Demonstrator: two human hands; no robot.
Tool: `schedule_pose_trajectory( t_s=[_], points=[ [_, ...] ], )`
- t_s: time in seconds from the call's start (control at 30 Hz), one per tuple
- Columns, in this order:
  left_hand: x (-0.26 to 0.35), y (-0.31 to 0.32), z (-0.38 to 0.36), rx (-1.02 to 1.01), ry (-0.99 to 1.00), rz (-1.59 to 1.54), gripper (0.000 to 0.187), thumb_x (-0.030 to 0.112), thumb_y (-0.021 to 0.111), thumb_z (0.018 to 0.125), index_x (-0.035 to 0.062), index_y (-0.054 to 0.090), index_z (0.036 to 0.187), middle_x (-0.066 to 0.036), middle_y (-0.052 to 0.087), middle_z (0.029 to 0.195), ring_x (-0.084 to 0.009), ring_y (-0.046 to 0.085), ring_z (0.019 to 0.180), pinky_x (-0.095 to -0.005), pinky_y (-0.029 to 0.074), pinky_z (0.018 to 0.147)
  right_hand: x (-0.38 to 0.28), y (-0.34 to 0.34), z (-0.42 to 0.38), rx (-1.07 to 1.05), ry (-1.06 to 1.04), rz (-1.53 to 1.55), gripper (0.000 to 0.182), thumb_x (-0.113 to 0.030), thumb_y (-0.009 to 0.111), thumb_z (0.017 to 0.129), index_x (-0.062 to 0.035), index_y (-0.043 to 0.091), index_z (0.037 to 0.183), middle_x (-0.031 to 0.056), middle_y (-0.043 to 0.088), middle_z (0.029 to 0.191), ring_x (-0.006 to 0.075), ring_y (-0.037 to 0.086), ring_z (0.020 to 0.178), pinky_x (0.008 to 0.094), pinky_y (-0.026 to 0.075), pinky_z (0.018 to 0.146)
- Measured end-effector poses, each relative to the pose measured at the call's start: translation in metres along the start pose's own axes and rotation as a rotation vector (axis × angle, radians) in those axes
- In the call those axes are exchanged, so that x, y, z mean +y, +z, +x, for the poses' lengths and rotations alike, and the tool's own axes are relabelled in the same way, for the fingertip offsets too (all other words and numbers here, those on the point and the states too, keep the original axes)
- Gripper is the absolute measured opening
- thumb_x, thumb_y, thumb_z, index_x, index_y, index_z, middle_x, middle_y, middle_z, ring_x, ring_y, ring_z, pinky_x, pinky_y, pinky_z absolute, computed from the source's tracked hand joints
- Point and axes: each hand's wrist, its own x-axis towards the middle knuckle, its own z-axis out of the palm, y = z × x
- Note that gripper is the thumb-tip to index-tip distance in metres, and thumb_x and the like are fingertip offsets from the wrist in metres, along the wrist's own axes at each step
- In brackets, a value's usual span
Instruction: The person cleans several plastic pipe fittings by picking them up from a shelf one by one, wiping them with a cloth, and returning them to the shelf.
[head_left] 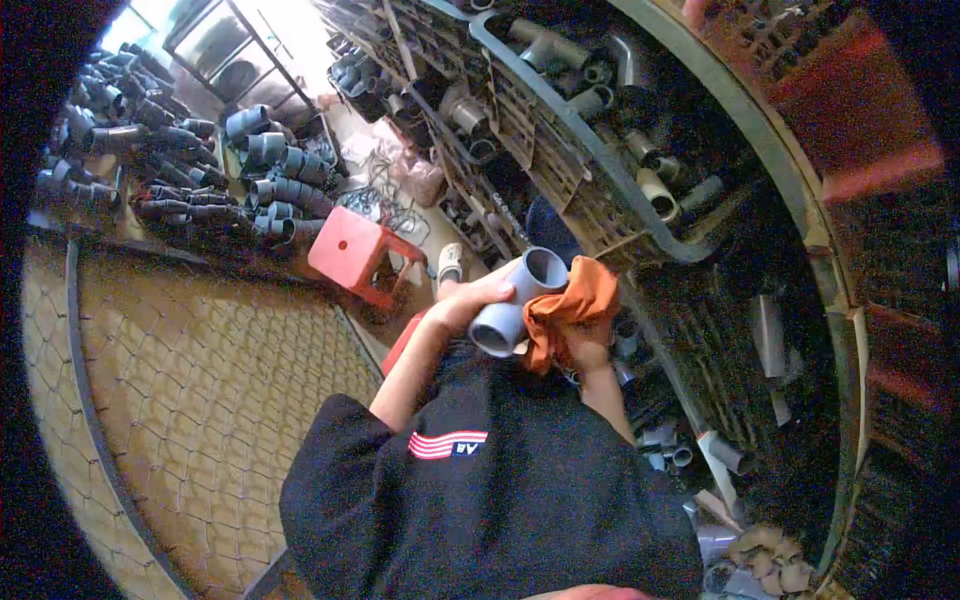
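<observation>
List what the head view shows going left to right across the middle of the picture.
Wire mesh panel → red plastic stool → left hand → grey plastic pipe fitting → orange cloth in the right hand → dark slatted plastic crate.

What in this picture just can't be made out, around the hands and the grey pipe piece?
- Right hand, head view: mostly wrapped in the orange cloth, so its grip is hidden.
- Grey pipe fitting: its side toward the cloth is covered; the left hand hides part of the other side.
- Fittings in the crates: too small and dark to count.
- Picture corners: blacked out by the lens edge.
</observation>
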Motion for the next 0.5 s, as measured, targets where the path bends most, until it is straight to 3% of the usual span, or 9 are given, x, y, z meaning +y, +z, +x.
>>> schedule_pose_trajectory(
  t_s=[0.03,0.1,0.2,0.3,0.37,0.4,0.43,0.47,0.5],
  points=[
    [0.0,-0.003,0.0,-0.027,0.019,-0.059,0.086,0.05,0.066,0.077,0.0046,0.03,0.14,-0.013,0.044,0.135,-0.0235,0.046,0.121,-0.0356,0.037,0.101,0.0,-0.001,0.005,-0.02,-0.02,-0.026,0.055,-0.011,0.07,0.081,-0.0066,0.042,0.128,0.005,0.053,0.117,0.0178,0.051,0.108,0.0319,0.043,0.094],
    [-0.031,-0.06,-0.011,-0.019,-0.061,-0.31,0.073,0.046,0.058,0.084,0.0015,0.035,0.137,-0.017,0.049,0.129,-0.0276,0.053,0.113,-0.0389,0.042,0.096,0.021,-0.004,0.01,0.036,-0.098,-0.07,0.052,-0.012,0.068,0.083,-0.0047,0.042,0.127,0.0051,0.054,0.116,0.017,0.052,0.108,0.0311,0.043,0.093],
    [-0.025,-0.071,-0.017,0.04,-0.074,-0.339,0.064,0.042,0.053,0.089,0.0006,0.037,0.135,-0.017,0.052,0.127,-0.0268,0.055,0.112,-0.0385,0.043,0.097,0.018,0.01,0.006,0.205,-0.027,-0.384,0.05,-0.002,0.065,0.08,-0.0034,0.043,0.125,0.0061,0.054,0.117,0.0172,0.052,0.108,0.0333,0.042,0.094],
    [0.022,-0.047,-0.007,0.174,-0.173,0.007,0.063,0.047,0.054,0.088,0.0029,0.043,0.131,-0.012,0.061,0.115,-0.022,0.062,0.1,-0.0353,0.049,0.088,0.028,0.016,0.016,0.167,0.085,-0.079,0.057,0.0,0.065,0.079,-0.0023,0.041,0.13,0.0071,0.053,0.121,0.0191,0.051,0.112,0.0339,0.04,0.098],
    [0.043,-0.028,0.014,0.043,-0.096,0.178,0.072,0.048,0.056,0.086,0.0047,0.033,0.139,-0.011,0.047,0.131,-0.0209,0.046,0.119,-0.033,0.036,0.1,0.024,0.027,0.024,0.165,-0.006,0.105,0.052,-0.002,0.063,0.08,-0.0043,0.043,0.128,0.0057,0.053,0.12,0.018,0.05,0.113,0.0342,0.041,0.097],
    [0.044,-0.034,0.024,-0.118,-0.051,0.159,0.071,0.045,0.054,0.089,0.0054,0.028,0.141,-0.009,0.041,0.137,-0.0185,0.038,0.125,-0.0314,0.027,0.105,0.029,0.029,0.023,0.249,0.129,0.239,0.053,-0.004,0.062,0.08,-0.005,0.043,0.129,0.0058,0.052,0.122,0.0182,0.05,0.114,0.0342,0.041,0.097],
    [0.041,-0.046,0.028,-0.019,-0.028,0.348,0.066,0.045,0.054,0.09,0.0048,0.031,0.137,-0.008,0.045,0.132,-0.0199,0.043,0.12,-0.0321,0.036,0.097,0.032,0.03,0.025,0.262,0.214,0.403,0.054,-0.005,0.063,0.079,-0.0055,0.043,0.13,0.0059,0.052,0.123,0.0183,0.05,0.115,0.0343,0.041,0.097],
    [0.046,-0.058,0.034,-0.004,-0.169,0.527,0.06,0.043,0.051,0.092,0.0027,0.031,0.132,-0.016,0.048,0.129,-0.0274,0.051,0.113,-0.0366,0.044,0.087,0.03,0.036,0.031,0.275,0.294,0.577,0.055,-0.006,0.063,0.079,-0.0059,0.043,0.13,0.006,0.051,0.123,0.0184,0.049,0.115,0.0345,0.041,0.098],
    [0.052,-0.066,0.041,0.018,-0.259,0.75,0.057,0.041,0.048,0.093,0.0014,0.03,0.13,-0.021,0.047,0.127,-0.0318,0.054,0.11,-0.0387,0.045,0.083,0.055,0.028,0.037,0.204,0.177,0.348,0.059,-0.013,0.07,0.077,-0.0072,0.044,0.129,0.005,0.052,0.123,0.0186,0.05,0.114,0.0348,0.04,0.098]
  ],
)
